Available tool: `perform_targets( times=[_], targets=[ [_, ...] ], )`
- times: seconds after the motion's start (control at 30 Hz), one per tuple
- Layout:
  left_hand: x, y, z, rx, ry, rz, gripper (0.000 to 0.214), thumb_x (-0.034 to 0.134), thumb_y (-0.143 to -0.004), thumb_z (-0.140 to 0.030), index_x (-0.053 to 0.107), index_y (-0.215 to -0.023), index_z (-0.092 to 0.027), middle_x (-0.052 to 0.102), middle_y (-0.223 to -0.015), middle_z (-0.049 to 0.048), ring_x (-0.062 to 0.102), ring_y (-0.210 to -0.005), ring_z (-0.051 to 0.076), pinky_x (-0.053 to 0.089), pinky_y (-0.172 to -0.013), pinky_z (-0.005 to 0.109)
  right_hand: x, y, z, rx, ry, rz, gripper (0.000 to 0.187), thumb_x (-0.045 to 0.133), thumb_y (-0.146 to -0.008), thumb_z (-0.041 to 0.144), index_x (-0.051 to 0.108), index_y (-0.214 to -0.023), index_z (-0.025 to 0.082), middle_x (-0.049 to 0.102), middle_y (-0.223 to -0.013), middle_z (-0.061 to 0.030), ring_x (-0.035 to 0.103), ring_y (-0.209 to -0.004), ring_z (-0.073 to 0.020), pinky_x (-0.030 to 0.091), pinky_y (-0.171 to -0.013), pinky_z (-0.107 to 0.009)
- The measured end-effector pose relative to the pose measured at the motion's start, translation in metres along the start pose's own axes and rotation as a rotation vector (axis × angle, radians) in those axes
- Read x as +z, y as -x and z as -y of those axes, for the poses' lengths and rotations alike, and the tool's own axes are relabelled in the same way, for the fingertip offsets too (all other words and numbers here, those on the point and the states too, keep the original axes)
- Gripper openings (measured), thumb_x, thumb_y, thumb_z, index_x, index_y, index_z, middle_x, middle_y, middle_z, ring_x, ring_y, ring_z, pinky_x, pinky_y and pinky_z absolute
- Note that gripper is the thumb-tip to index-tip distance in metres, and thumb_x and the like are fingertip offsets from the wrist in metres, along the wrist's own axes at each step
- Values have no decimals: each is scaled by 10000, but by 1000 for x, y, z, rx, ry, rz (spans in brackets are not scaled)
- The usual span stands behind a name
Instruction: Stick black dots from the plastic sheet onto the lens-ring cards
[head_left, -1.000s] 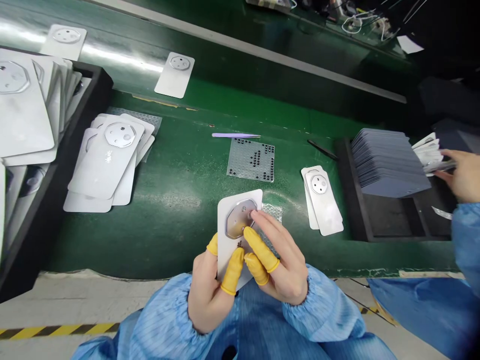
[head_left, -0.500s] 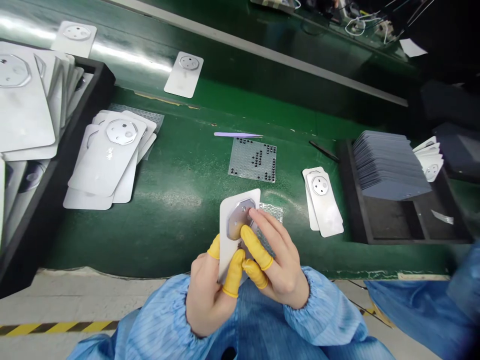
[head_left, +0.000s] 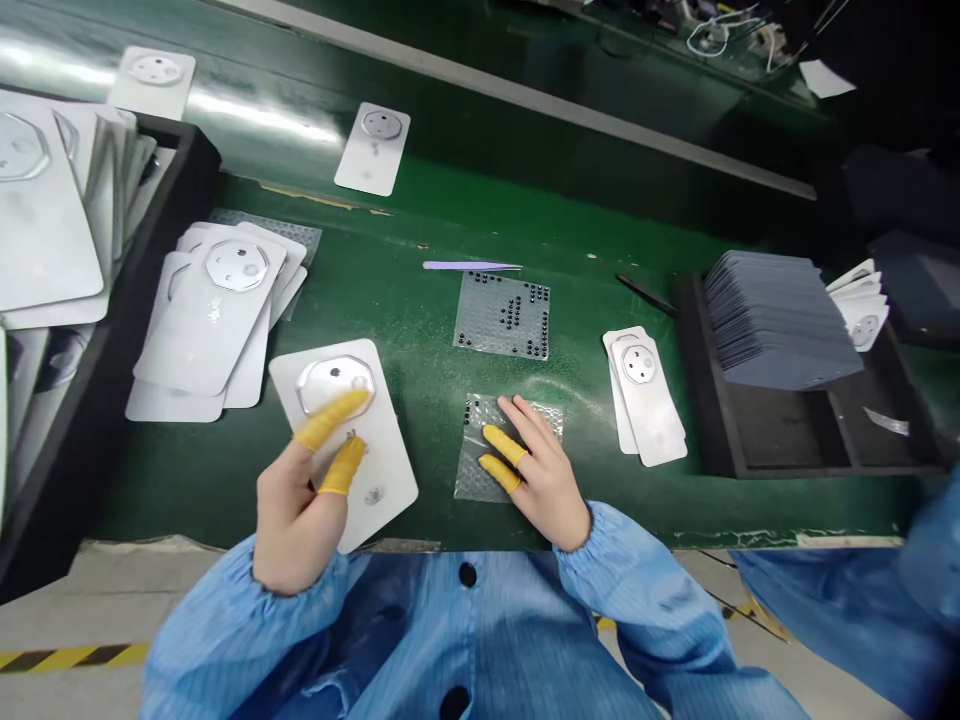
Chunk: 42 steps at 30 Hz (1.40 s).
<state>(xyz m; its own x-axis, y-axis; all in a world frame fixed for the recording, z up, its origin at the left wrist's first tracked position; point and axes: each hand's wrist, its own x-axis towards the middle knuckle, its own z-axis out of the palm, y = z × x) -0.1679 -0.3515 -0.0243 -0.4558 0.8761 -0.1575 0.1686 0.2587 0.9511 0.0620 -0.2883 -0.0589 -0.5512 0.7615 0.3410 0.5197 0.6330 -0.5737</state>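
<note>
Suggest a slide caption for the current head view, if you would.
Left hand holding a white panel, right hand over a clear sheet, purple tweezers beyond on the green bench.

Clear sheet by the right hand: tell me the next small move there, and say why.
Likely best: have the right hand pick one black dot off the clear sheet. A few dots sit near its upper left corner, close to the fingertips, nothing shows between them, and the left hand is on the white panel.
</note>
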Motion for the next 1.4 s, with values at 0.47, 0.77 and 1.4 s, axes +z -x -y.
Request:
perform_targets(
  times=[0.47,0.77,1.4],
  targets=[
    [51,5,-12,-1,-9,389,181,672,-764,-244,762,-889,-149,775,-879,94,724,-807,256,599,-725,367,-21,-12,16,-103,-181,-74,255,590,-867,124,633,-1107,196,667,-1155,-126,607,-1143,-229,513,-969,-501],
    [49,5,-3,378,-298,358,232,521,-744,-96,734,-760,-184,729,-712,54,688,-623,187,544,-551,258,-10,-29,15,-363,-13,13,216,445,-921,72,565,-1101,77,669,-1018,-146,629,-1001,-198,582,-882,-383],
    [16,21,-6,124,-40,173,542,668,-796,-255,529,-1319,-220,737,-916,92,710,-795,280,591,-695,354,-1,-44,22,-226,45,-179,226,540,-899,117,570,-1111,190,688,-1002,-73,633,-933,-170,430,-1018,-492]
  ],
)
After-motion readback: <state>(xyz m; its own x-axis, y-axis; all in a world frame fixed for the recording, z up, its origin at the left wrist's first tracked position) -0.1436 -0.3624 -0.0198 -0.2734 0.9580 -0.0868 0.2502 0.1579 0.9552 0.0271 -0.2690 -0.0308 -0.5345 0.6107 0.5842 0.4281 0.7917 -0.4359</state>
